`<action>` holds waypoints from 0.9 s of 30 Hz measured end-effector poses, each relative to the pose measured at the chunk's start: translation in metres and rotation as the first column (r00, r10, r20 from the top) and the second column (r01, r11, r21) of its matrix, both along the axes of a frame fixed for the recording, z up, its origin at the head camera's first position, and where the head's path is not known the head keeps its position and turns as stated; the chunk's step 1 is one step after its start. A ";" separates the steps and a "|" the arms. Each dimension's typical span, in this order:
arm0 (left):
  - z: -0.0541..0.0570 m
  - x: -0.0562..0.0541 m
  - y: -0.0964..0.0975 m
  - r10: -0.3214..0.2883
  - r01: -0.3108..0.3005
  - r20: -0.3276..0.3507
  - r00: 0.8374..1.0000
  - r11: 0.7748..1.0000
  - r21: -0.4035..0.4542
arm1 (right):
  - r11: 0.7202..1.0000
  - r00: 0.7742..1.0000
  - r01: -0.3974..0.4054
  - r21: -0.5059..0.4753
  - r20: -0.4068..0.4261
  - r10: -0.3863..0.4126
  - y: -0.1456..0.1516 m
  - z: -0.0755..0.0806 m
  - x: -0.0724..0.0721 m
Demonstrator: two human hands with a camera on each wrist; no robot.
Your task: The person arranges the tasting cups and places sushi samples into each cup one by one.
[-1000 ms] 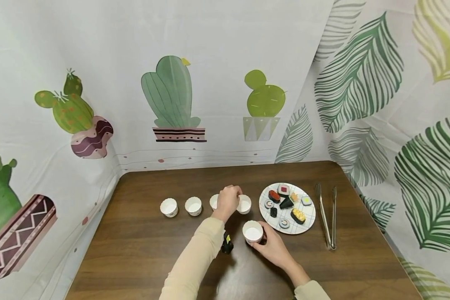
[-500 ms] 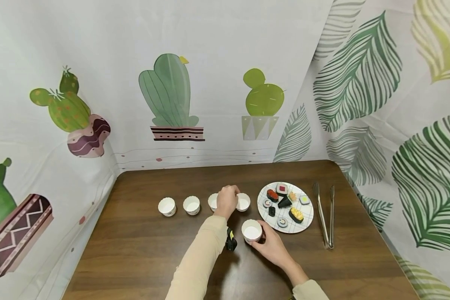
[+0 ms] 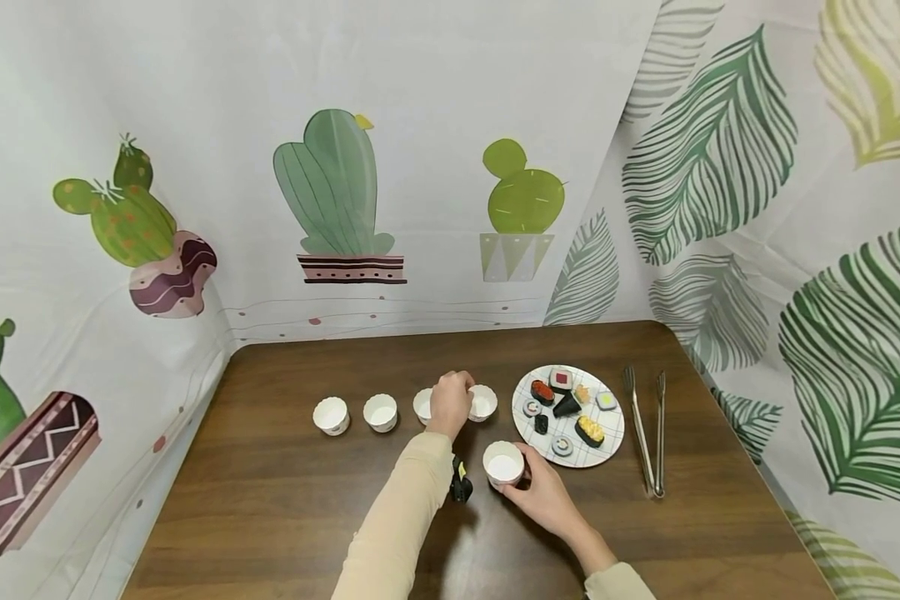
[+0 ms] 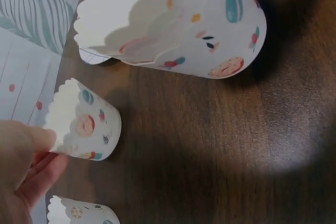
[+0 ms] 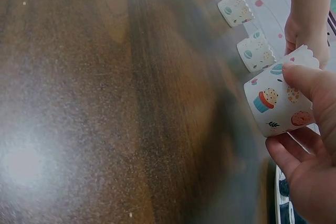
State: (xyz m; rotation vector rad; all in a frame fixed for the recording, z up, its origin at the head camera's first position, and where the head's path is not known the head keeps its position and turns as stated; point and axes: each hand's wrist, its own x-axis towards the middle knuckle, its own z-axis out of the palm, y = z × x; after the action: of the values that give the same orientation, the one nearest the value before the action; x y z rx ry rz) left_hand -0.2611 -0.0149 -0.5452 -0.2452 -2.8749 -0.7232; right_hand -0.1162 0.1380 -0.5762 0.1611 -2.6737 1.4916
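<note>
In the head view my left hand (image 3: 452, 404) reaches out to the right end of a row of white scalloped paper baking cups. The left wrist view shows its thumb and fingers pinching the rim of one printed baking cup (image 4: 86, 124). My right hand (image 3: 543, 492) grips another baking cup (image 3: 504, 463) nearer the front, mouth up, with the thumb on one side and fingers on the other. Cupcake and cookie prints show on that cup in the right wrist view. Left of my left hand stand more cups (image 3: 380, 413), one partly hidden behind the hand.
A round checked plate (image 3: 525, 429) with several toy sushi pieces lies right of the cups. Metal tongs (image 3: 658, 450) lie beside it near the table's right side. A printed cloth (image 3: 435, 308) hangs behind the brown wooden table (image 3: 285, 517).
The cup at my left hand has shifted slightly toward the back of the table, and my left wrist has turned a little. My right hand keeps its cup in nearly the same place.
</note>
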 end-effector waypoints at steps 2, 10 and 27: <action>-0.001 0.000 -0.001 0.004 -0.004 -0.007 1.000 1.000 -0.005 | 1.000 1.000 0.000 0.000 -0.002 0.000 0.000 0.000 0.000; 0.000 0.000 -0.005 -0.010 0.010 -0.012 1.000 1.000 -0.008 | 1.000 1.000 0.000 -0.011 -0.006 0.000 -0.001 -0.002 0.000; 0.032 0.014 -0.013 -0.167 0.167 -0.031 0.985 0.986 -0.010 | 1.000 1.000 -0.007 -0.014 -0.024 0.007 -0.001 -0.005 0.000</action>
State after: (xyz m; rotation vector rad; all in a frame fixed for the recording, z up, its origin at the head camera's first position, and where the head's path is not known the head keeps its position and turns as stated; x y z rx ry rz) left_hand -0.2472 -0.0278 -0.5135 -0.4998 -2.8517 -0.7292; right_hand -0.1162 0.1366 -0.5814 0.1864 -2.6464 1.5001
